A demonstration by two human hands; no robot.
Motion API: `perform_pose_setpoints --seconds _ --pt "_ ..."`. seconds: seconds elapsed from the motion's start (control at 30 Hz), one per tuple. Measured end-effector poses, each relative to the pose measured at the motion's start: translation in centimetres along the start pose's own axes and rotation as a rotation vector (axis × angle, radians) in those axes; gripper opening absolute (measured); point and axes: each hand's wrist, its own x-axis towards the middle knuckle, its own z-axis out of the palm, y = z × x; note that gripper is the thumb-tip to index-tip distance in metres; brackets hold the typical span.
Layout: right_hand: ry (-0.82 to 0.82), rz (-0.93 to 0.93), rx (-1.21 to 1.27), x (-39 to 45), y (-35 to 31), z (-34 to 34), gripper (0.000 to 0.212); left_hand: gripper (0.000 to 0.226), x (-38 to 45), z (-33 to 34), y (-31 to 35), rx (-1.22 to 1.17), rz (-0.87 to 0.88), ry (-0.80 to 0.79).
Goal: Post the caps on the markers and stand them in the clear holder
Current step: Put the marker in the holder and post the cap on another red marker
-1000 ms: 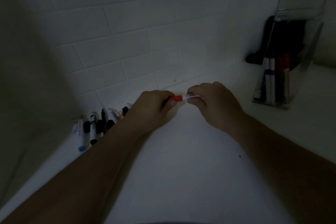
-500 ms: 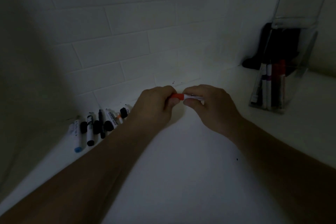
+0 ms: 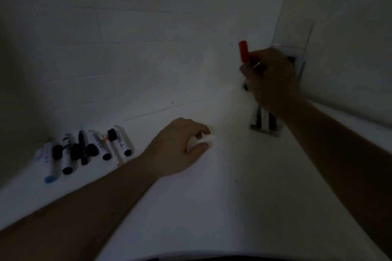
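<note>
In the head view the right hand (image 3: 270, 76) grasps a marker (image 3: 244, 52) just in front of the clear holder (image 3: 293, 36), its long axis near upright and red cap up; the left hand (image 3: 180, 144) rests released on the white surface (image 3: 212, 197). To do this well, I judge, lift it clear of the rim, keep it vertical and lower it beside the markers already standing inside. More markers (image 3: 84, 150) lie well apart to the left.

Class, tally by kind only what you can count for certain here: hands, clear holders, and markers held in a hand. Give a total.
Hands: 2, left hand and right hand
Clear holder: 1
Held markers: 1, the red-capped marker
Total: 4
The loose markers on the left are too dim to count.
</note>
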Motion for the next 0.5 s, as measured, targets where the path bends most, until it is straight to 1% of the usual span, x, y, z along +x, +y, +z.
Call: perform_pose_setpoints --seconds 0.1,0.17,0.23,0.3,0.37,0.5 --pt "0.047 0.015 -0.197 1.4 1.4 -4.1 0.032 0.030 -0.1 0.5 0.8 0.106 0.156 -0.018" --pt "0.057 0.038 -0.254 1.8 2.8 -5.4 0.034 0.029 -0.1 0.6 1.1 0.132 0.197 -0.026" --pt "0.049 0.051 -0.249 1.5 4.2 -5.6 0.037 0.028 -0.1 0.4 1.2 0.136 0.187 -0.031" --pt "0.007 0.052 -0.227 0.7 5.3 -5.3 0.049 0.027 -0.1 0.2 1.2 0.130 0.165 -0.030" --pt "-0.042 0.042 -0.275 -0.1 6.6 -4.6 0.056 0.026 -0.2 0.1 1.2 0.118 0.148 -0.027" --pt "-0.080 0.049 -0.465 -0.7 8.9 -3.6 0.051 0.026 -0.2 0.0 1.1 0.131 0.124 -0.032"
